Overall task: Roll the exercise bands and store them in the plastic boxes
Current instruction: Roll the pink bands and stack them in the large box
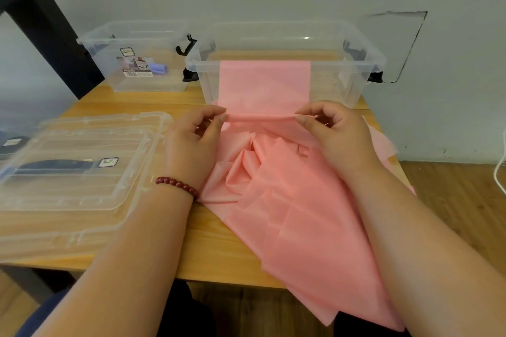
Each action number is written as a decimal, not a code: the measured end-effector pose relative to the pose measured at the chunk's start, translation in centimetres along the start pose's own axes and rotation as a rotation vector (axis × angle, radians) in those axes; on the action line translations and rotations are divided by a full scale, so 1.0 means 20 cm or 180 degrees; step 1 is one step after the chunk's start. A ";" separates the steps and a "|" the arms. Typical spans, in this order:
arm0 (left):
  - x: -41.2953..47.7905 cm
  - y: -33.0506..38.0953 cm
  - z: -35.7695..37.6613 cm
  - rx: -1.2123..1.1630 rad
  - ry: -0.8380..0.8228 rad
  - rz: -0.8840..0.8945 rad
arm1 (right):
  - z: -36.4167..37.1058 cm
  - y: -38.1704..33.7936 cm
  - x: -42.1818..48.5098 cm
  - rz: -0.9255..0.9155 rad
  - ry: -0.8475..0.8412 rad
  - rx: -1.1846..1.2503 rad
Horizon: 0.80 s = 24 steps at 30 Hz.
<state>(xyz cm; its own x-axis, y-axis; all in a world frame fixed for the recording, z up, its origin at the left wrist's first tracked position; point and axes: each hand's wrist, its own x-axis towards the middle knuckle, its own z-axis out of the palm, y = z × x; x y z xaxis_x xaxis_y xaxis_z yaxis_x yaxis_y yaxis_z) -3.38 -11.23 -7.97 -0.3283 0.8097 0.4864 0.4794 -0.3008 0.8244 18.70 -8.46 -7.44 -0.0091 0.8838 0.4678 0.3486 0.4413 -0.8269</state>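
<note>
Wooden worktop (219, 249) carries a crumpled pink elastic exercise band (301, 213) trailing off its near edge. The left hand (191, 142) and the right hand (336, 134) pinch one fold taut between fingers (302, 118), likely to start the roll. Just beyond, a clear plastic box (364, 63) stands open

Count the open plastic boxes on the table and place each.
2. The left box stands at the back left with a purple band inside; the right box stands beside it, the pink band draped over its front wall. More may sit outside the view.
</note>
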 end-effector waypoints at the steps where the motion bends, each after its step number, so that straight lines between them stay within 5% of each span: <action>1: 0.00 0.00 0.00 0.0125 0.0052 0.0145 | 0.00 0.00 0.00 -0.0123 0.0030 -0.0126; 11: 0.03 0.00 -0.01 0.0702 0.0096 0.0748 | 0.00 -0.03 0.02 -0.1008 0.0429 -0.1290; 19: 0.06 0.11 -0.06 0.0565 -0.0452 -0.0041 | 0.02 -0.05 0.02 -0.0207 0.0076 -0.0405; 24: 0.09 0.13 -0.08 -0.0490 -0.0467 -0.0825 | 0.01 -0.09 0.04 0.0308 -0.0171 -0.0001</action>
<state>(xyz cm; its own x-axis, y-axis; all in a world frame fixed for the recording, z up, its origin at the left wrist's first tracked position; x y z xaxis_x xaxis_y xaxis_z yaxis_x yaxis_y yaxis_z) -4.01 -11.31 -4.57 -0.2972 0.9298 0.2171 0.2631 -0.1389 0.9547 17.89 -8.56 -5.75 -0.0257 0.9293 0.3684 0.3505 0.3535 -0.8673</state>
